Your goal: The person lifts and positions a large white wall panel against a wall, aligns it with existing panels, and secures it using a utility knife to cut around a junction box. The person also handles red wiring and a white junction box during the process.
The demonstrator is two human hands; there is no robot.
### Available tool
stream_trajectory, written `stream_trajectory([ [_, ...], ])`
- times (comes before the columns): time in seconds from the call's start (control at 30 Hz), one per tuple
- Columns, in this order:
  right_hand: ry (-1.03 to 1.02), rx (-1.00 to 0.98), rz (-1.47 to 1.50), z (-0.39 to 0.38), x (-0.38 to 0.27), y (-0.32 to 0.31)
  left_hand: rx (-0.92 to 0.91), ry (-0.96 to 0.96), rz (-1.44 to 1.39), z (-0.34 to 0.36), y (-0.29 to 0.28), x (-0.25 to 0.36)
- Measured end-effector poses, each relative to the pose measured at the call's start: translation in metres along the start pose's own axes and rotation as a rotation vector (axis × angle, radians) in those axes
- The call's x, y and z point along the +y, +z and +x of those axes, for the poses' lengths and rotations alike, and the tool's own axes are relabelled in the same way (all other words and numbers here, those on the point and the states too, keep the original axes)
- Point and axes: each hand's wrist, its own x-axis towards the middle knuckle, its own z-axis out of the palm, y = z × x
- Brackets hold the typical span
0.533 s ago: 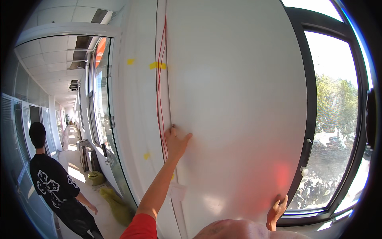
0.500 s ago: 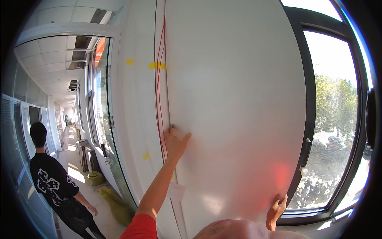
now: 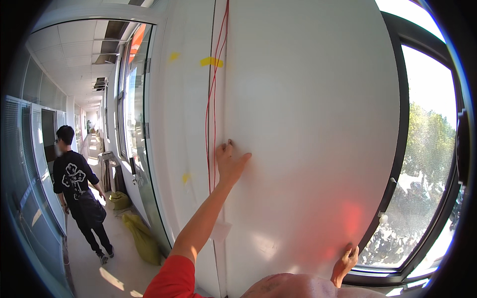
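Note:
A tall white panel [image 3: 308, 109] stands right in front of me. My left hand [image 3: 232, 164] lies against its left edge, fingers spread across the seam and thumb stretched out on the panel's face. Two thin red wires [image 3: 215, 99] run down along that seam, just left of my fingers. Yellow tape [image 3: 211, 62] crosses the wires higher up. Low at the panel's right edge, my right hand [image 3: 346, 260] is closed on the edge with bent fingers. A small pale flap [image 3: 220, 231] sits on the seam below my left wrist.
A dark-framed window [image 3: 402, 124] borders the panel on the right. Left of the white wall, a glass door [image 3: 149, 164] opens onto a corridor. A person in black [image 3: 77, 184] stands there, near olive sacks [image 3: 141, 241] along the wall.
The panel and seam have shifted right and slightly upward in view. Both hands keep their places on the panel. In the corridor, the person has moved farther away.

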Motion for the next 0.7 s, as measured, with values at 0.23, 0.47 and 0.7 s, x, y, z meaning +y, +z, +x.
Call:
stream_trajectory([
  [0.23,0.064,0.002,-0.02,0.002,0.004,-0.003,-0.08,-0.037,-0.049,-0.003,-0.009,0.011],
  [0.47,0.041,0.072,0.098,0.002,0.006,0.005,-0.122,-0.075,-0.042,-0.002,-0.014,0.02],
  [0.7,0.058,0.014,0.109,-0.001,0.0,0.0,0.041,0.05,0.04,0.001,-0.004,0.0],
])
